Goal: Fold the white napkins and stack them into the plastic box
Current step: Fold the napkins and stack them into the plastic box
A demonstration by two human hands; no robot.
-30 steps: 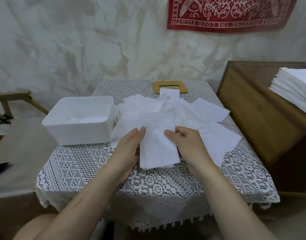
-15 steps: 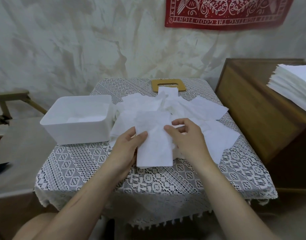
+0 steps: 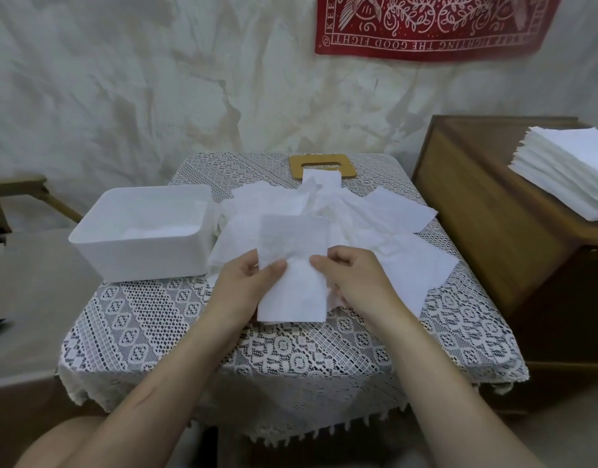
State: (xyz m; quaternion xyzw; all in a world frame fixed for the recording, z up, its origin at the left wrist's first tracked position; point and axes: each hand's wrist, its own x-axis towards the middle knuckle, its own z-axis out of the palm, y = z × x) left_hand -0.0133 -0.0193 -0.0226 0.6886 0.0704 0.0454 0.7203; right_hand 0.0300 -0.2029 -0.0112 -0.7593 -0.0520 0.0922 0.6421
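You hold the napkin (image 3: 292, 271) just right of the box (image 3: 145, 261), level with its near wall, folded into a tall narrow strip. I judge it sits that close so the finished fold needs only a short carry leftward over the rim.

Your left hand (image 3: 245, 285) pinches the strip's box-side edge, with the thumb flat on top pointing right and the fingers out of sight beneath. Your right hand (image 3: 356, 282) pinches the far edge the same way, thumb on the paper, the other fingers curled and partly hidden. Both grips are clamped on the napkin at about mid-length, the thumbs nearly meeting. That probably marks the line of the next crease. I cannot tell whether the strip rests on the cloth (image 3: 290, 359) or is slightly off it.

Your forearms come in from the near corners and converge, wrists fairly straight, palms turned toward each other.

The pile (image 3: 392, 217) of loose sheets spreads right of the box, under and behind the strip, handy for the next pick. Its nearest sheets are at or almost at the box's right wall. A few napkins lie low inside the box, so it has plenty of room. The lid (image 3: 322, 162) lies beyond the box and to its right, partly under a sheet. A squared stack (image 3: 567, 170) sits well right of the box on a cabinet (image 3: 476, 197).
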